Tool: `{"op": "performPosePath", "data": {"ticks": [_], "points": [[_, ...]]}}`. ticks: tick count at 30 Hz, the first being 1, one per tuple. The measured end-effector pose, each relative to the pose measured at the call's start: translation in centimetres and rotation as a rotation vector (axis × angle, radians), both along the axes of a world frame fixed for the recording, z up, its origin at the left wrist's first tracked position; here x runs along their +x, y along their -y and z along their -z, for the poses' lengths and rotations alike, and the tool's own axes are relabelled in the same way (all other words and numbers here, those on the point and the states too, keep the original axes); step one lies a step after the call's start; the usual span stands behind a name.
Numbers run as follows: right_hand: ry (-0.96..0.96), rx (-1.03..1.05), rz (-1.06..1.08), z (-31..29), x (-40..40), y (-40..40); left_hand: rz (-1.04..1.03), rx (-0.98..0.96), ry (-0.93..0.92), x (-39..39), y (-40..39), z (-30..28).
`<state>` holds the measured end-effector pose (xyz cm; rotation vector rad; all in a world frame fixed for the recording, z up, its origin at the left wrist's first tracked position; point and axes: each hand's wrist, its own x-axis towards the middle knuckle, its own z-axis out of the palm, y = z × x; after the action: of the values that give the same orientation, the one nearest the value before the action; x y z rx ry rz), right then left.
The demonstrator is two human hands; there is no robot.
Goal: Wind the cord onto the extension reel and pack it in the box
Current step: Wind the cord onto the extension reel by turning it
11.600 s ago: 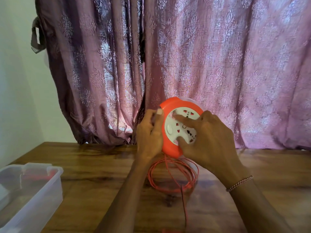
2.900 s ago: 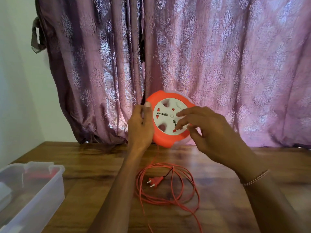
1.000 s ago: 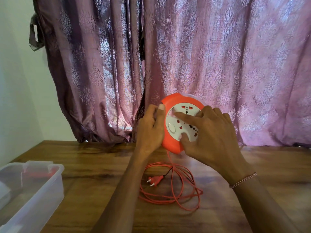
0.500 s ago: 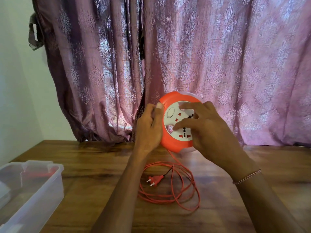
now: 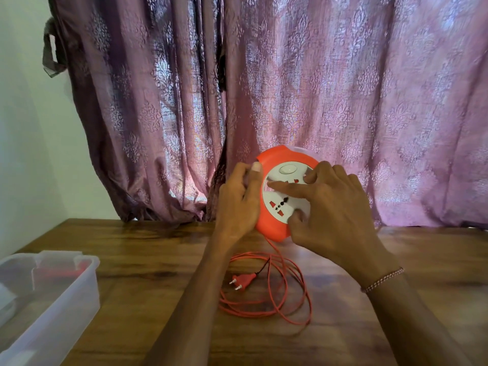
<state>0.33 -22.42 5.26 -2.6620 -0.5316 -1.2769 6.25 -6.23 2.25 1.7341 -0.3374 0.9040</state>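
Mauve patterned curtains (image 5: 317, 88) hung behind a wooden table (image 5: 158, 260). Orange extension reel (image 5: 272, 225) was held upright above the table's far edge, its white socket face (image 5: 285, 204) toward the camera. Left hand (image 5: 239, 202) gripped the reel's left rim, thumb on the front edge, other fingers curled out of sight behind. Right hand (image 5: 332, 212) lay on the socket face, fingers spread; forefinger stretched across the face, thumb pressed near its lower edge. Orange cord (image 5: 285, 286) dropped from the reel's underside to loose loops on the table, well apart from the box. Two-pin plug (image 5: 241, 281) lay inside the loops. Clear plastic box (image 5: 66, 294) stood open at the table's left edge, something red inside, not identifiable
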Motion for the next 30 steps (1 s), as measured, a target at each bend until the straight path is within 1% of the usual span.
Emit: {"op": "performPosePath", "data": {"ticks": [4, 7, 11, 13, 15, 17, 19, 22, 26, 30], "points": [[0.004, 0.079, 0.056, 0.3, 0.2, -0.4, -0.008, -0.007, 0.006, 0.0, 0.0, 0.0], [0.021, 0.182, 0.073, 0.3, 0.5, -0.9, -0.022, -0.011, 0.004, 0.0, -0.2, -0.1], [0.043, 0.156, 0.036, 0.5, 0.9, -1.1, -0.018, -0.02, -0.004, -0.1, -0.3, -0.2], [0.071, 0.171, -0.013, 0.5, 1.0, -0.8, -0.004, -0.047, -0.005, -0.1, -0.4, -0.3], [0.134, 0.179, -0.104, 0.4, 1.0, -0.4, 0.019, -0.071, -0.003, -0.1, -0.5, -0.3], [0.162, 0.128, -0.225, 0.2, 1.1, 0.0, 0.03, -0.078, -0.005, -0.1, -0.5, -0.3], [0.112, 0.038, -0.289, 0.2, 1.0, 0.2, 0.03, -0.073, -0.012, -0.1, -0.6, -0.3], [0.076, -0.053, -0.204, 0.3, 0.7, -0.1, 0.018, -0.056, -0.013, 0.0, -0.6, -0.2], [0.094, -0.067, -0.099, 0.3, 0.4, -0.4, -0.004, -0.028, 0.004, -0.1, -0.6, -0.1], [0.069, -0.065, -0.071, 0.2, 0.3, -0.4, -0.017, 0.0, 0.015, -0.2, -0.4, -0.2]]}}
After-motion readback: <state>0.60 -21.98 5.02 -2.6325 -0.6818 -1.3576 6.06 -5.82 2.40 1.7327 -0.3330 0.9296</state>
